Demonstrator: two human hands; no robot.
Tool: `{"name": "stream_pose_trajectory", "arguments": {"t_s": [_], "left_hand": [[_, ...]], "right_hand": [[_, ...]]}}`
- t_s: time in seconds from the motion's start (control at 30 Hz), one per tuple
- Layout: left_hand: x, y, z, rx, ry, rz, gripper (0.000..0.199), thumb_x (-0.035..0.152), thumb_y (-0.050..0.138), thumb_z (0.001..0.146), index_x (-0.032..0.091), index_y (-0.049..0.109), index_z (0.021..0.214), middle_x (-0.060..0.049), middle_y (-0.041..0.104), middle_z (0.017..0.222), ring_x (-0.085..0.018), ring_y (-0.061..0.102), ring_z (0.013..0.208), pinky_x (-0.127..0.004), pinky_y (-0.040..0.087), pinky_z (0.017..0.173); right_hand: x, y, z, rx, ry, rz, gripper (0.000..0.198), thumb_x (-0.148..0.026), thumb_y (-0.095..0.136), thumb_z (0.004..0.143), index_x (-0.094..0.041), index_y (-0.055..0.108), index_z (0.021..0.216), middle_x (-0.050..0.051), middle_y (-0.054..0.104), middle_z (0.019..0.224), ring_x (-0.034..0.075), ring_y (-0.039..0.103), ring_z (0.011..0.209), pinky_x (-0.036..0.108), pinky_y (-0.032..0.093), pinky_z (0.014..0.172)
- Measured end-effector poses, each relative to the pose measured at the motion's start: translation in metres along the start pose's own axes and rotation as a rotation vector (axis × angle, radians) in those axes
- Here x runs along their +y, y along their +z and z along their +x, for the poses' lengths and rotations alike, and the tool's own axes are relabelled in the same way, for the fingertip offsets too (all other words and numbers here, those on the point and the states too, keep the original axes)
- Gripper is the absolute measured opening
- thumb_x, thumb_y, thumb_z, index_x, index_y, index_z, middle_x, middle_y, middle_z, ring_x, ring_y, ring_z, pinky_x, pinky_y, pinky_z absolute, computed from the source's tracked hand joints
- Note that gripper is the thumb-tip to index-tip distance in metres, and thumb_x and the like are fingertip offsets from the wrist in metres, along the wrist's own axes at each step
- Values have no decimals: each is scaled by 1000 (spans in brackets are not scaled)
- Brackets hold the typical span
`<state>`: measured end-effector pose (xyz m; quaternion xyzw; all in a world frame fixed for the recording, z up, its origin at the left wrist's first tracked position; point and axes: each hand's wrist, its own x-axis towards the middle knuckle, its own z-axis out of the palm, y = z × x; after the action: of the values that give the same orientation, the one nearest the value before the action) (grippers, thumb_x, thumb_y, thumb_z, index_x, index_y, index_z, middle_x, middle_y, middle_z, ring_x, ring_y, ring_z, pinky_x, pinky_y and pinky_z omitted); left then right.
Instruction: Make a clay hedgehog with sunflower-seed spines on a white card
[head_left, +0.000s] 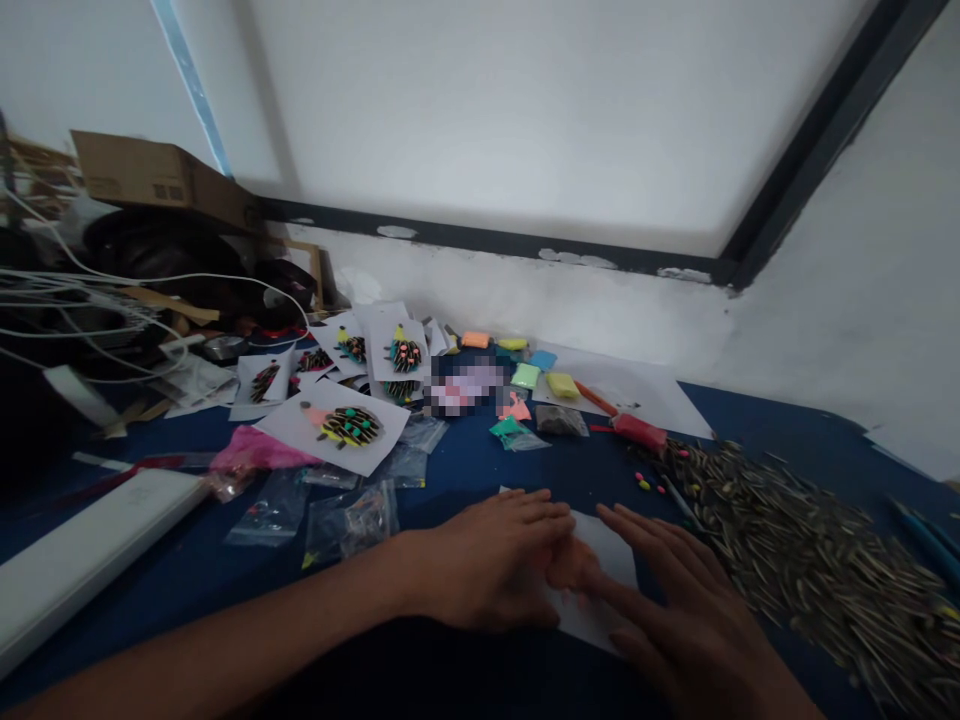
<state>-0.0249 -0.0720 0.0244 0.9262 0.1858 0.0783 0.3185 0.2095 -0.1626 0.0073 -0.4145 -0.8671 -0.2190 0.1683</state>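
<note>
My left hand (pixel 491 560) and my right hand (pixel 679 605) lie palm down on a white sheet of paper (pixel 611 555) on the blue table (pixel 465 465). Their fingertips meet over a small pinkish lump (pixel 574 572) pressed onto the sheet; the hands hide most of it. Neither hand grips anything that I can see. A big heap of striped sunflower seeds (pixel 810 550) lies just right of my right hand.
White cards bearing seed-and-clay figures (pixel 346 425) lie at the back left, with small clear bags (pixel 352 520) in front. Coloured clay packets (pixel 525 375), a red-handled tool (pixel 637 432), a white box (pixel 82 550), cables (pixel 82 300) and a cardboard box (pixel 161 178) surround them.
</note>
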Motion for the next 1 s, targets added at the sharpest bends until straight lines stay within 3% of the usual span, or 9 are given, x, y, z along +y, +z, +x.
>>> {"name": "stream_pose_trajectory", "arguments": {"t_s": [0.27,0.5,0.77,1.0], "left_hand": [[-2,1,-1,-3,-6,-8,73,38,69,76,18,38,139,-14,35,148,-33,26,139,-55,23,112],[-4,6,0,7,-24,-38,76,41,65,79,17,31,143,-15,34,148,-33,27,139,-55,23,112],[-4,6,1,29,-4,-45,69,39,64,80,20,36,139,-13,40,145,-34,31,137,-55,25,111],[0,3,3,9,-33,-42,67,40,66,78,18,39,136,-15,41,144,-34,31,137,-55,25,111]], "right_hand": [[-4,0,2,-46,8,-14,40,-33,54,87,-30,58,126,11,48,139,26,48,124,40,46,88],[-15,-1,8,-59,-36,66,47,-45,47,90,-31,50,135,9,44,144,27,40,132,42,45,93],[-20,-3,18,-149,-21,166,43,-51,44,91,-28,60,124,9,43,146,28,38,133,46,41,99],[-22,1,17,-103,1,163,45,-50,46,90,-26,60,125,10,42,146,29,37,134,45,43,97]]}}
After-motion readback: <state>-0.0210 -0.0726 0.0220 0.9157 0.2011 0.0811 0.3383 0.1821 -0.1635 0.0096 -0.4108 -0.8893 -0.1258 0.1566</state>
